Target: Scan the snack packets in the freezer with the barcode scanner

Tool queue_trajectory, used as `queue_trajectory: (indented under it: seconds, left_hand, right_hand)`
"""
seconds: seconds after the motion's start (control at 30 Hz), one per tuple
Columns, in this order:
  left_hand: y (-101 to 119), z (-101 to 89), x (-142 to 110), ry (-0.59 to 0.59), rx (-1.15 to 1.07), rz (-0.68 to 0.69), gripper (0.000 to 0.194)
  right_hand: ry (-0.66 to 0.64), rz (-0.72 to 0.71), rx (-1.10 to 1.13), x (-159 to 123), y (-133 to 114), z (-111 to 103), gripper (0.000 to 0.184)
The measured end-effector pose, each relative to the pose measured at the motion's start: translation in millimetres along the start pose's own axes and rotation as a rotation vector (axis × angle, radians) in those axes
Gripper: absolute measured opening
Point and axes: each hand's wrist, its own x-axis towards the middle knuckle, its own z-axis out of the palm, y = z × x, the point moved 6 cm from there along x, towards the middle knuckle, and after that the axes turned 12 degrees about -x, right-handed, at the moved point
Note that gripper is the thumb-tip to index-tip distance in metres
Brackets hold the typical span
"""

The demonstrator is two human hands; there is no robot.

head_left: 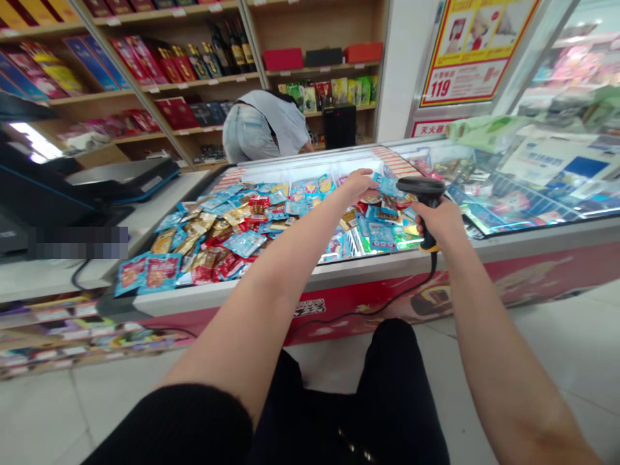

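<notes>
A black-and-yellow handheld barcode scanner (420, 187) is gripped in the closed right hand (438, 223), its head held out over the freezer, its cable (368, 311) trailing down past the rim. Just left of it, the open left hand (357, 184) is laid palm-down on blue and gold snack packets (245, 244), heaped loose in a chest freezer (310, 279) within its reach. Beyond the hands, a person (264, 123) is bent over before wooden shelves (320, 39).
</notes>
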Motion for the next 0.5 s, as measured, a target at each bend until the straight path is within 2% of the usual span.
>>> queue_trajectory:
  seconds: [0.1,0.17,0.23,0.37,0.5]
  left_hand:
    - [-8,22.3,12,0.051,0.174,0.091,0.066]
    - [-9,24.2,14,0.076,0.304,0.151,0.061]
    - [-7,16.2,9,0.096,0.389,0.205,0.054]
    - [2,-23.8,-13,0.188,0.55,0.255,0.046]
    - [17,-81.7,-39,0.286,0.712,0.294,0.042]
  right_hand:
    - [0.059,0.065,0.032,3,16,-14,0.016]
    - [0.045,0.063,0.017,2,21,-13,0.017]
    - [0.016,0.058,0.011,-1,21,-7,0.018]
    - [-0.055,0.05,0.021,-9,7,18,0.015]
    - [-0.141,-0.024,0.03,-20,-21,57,0.016]
